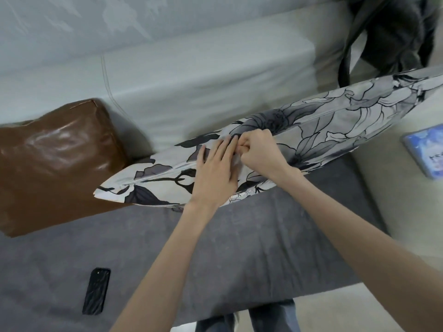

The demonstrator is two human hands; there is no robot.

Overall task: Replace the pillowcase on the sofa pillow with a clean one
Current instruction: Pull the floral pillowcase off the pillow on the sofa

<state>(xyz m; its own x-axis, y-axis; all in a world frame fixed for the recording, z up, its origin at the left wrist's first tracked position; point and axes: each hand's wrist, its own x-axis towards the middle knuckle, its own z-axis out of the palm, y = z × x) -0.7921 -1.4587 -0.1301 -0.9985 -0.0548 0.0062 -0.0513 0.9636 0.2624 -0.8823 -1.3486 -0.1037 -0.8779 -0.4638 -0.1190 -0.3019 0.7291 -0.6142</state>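
Note:
A sofa pillow in a grey-and-white floral pillowcase (335, 121) stands on edge across the grey seat, its seam side facing up. A zipper line runs along that upper edge from the left corner toward the middle. My left hand (215, 173) lies flat on the pillowcase beside the seam, fingers spread. My right hand (259, 152) is just to its right, fingers pinched tight at the seam on something small that I cannot make out, probably the zipper pull. The two hands touch.
A brown leather cushion (55, 161) leans at the left against the pale sofa back (191, 68). A black phone (96, 291) lies on the grey seat (239, 248). A dark bag (393, 29) hangs at the top right; a blue tablet-like object (426, 152) lies at the right.

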